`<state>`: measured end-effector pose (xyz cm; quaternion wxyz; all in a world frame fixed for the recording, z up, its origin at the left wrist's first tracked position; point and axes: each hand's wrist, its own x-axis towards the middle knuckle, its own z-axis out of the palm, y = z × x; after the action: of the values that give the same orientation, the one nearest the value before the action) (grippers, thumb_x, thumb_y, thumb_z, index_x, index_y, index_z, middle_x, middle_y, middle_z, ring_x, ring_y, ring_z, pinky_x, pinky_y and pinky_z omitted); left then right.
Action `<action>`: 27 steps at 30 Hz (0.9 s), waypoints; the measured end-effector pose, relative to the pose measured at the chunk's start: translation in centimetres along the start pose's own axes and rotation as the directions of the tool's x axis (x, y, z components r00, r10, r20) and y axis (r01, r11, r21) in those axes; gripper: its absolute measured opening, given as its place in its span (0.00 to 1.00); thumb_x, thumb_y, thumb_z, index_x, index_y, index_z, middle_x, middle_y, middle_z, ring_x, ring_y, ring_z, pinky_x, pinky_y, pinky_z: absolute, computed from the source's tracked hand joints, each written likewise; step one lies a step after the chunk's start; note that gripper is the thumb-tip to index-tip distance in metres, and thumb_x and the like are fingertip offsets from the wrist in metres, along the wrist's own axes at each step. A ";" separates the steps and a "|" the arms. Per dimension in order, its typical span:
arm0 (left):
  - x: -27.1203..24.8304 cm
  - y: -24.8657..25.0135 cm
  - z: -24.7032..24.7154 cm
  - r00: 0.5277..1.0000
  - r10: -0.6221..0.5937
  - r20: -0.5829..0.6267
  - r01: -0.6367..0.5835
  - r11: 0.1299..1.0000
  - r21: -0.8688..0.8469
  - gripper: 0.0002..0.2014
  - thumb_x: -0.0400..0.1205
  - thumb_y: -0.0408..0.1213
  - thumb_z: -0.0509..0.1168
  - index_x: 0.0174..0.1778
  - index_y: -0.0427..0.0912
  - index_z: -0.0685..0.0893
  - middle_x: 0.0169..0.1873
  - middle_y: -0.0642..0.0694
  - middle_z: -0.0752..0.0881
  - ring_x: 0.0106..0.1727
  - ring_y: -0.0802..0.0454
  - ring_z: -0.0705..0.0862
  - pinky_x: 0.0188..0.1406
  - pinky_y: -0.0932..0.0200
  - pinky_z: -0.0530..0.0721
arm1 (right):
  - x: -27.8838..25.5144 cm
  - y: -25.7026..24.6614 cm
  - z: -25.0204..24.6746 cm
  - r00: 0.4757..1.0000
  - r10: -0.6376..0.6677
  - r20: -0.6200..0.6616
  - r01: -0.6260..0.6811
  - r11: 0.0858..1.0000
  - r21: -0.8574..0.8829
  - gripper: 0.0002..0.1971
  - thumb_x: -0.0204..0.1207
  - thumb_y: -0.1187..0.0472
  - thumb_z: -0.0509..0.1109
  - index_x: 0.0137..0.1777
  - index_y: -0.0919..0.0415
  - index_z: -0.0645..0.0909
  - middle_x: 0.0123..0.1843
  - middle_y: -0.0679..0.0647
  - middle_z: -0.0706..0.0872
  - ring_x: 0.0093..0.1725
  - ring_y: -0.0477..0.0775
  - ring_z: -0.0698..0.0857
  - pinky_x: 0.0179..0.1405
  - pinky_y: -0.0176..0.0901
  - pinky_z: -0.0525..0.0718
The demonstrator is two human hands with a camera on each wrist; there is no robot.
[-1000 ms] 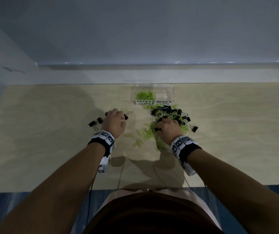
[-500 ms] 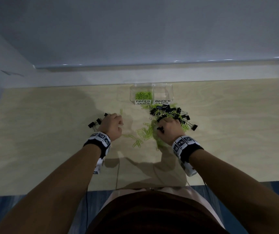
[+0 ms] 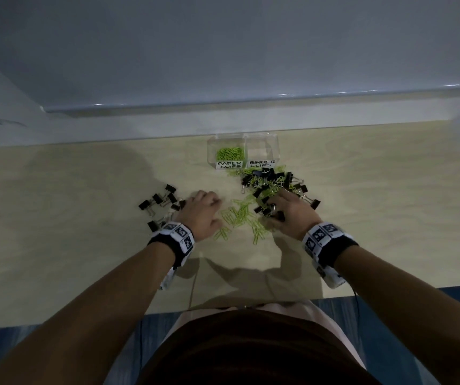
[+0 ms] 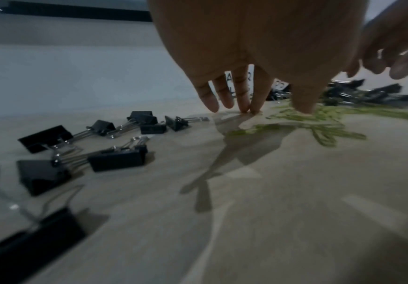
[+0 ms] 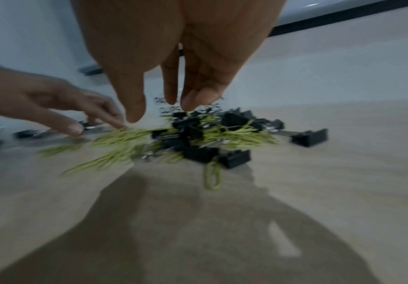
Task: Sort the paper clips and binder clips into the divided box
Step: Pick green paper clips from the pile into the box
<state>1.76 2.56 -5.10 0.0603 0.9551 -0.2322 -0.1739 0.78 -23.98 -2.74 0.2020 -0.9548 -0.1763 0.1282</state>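
Mid-sort: both hands, left hand and right hand, loose-fingered, holding nothing, over mixed clips; next, pinch one.

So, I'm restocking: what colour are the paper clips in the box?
Lime green paper clips, seen best in the head view.

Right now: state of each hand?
Left hand: open, fingertips on the table, holding nothing.
Right hand: open above the clip pile, holding nothing.

Pale wood table; grey wall behind; blue floor.
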 end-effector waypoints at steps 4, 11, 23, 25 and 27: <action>-1.6 0.2 1.3 0.995 0.013 0.104 0.001 0.991 -0.133 0.50 0.68 0.65 0.69 0.81 0.43 0.59 0.71 0.47 0.63 0.72 0.48 0.62 0.74 0.51 0.68 | -0.3 -2.7 1.3 0.941 -0.043 0.335 0.061 0.997 -0.045 0.36 0.72 0.49 0.74 0.77 0.57 0.65 0.71 0.54 0.68 0.60 0.58 0.79 0.59 0.50 0.79; -0.1 1.7 1.6 0.994 -0.112 -0.021 0.095 0.917 -0.387 0.39 0.70 0.47 0.76 0.75 0.37 0.71 0.63 0.42 0.72 0.66 0.46 0.71 0.72 0.55 0.71 | 2.9 -4.5 2.7 0.975 0.066 0.214 -0.062 0.998 -0.022 0.35 0.72 0.59 0.75 0.76 0.64 0.64 0.70 0.60 0.68 0.58 0.63 0.81 0.61 0.51 0.80; 2.3 3.6 -0.2 0.997 -0.059 -0.042 0.054 0.991 -0.122 0.14 0.82 0.38 0.60 0.59 0.34 0.82 0.54 0.38 0.80 0.58 0.39 0.78 0.57 0.48 0.77 | 4.0 -4.3 2.2 0.989 -0.047 0.141 0.052 0.998 -0.035 0.17 0.78 0.62 0.63 0.66 0.57 0.79 0.59 0.60 0.81 0.55 0.64 0.82 0.51 0.51 0.81; 2.5 3.4 -0.7 0.999 -0.034 0.021 0.035 0.999 -0.028 0.14 0.83 0.34 0.56 0.59 0.32 0.81 0.56 0.36 0.79 0.58 0.37 0.77 0.56 0.45 0.79 | 3.7 -4.1 1.9 0.991 -0.050 0.124 0.054 0.998 -0.027 0.15 0.79 0.62 0.63 0.64 0.57 0.80 0.55 0.59 0.82 0.51 0.63 0.83 0.48 0.50 0.82; 2.6 2.9 -1.1 0.997 -0.017 0.077 0.014 0.999 0.037 0.14 0.84 0.33 0.53 0.60 0.31 0.79 0.57 0.35 0.78 0.58 0.37 0.77 0.54 0.44 0.79 | 3.6 -3.7 1.8 0.989 -0.042 0.139 0.043 0.999 -0.006 0.12 0.78 0.63 0.63 0.58 0.59 0.81 0.49 0.56 0.82 0.47 0.60 0.82 0.45 0.49 0.83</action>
<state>3.13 -1.18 -4.36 0.0325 0.9503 -0.2303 -0.2071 2.41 -18.83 -3.37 0.1879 -0.9405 -0.2106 0.1893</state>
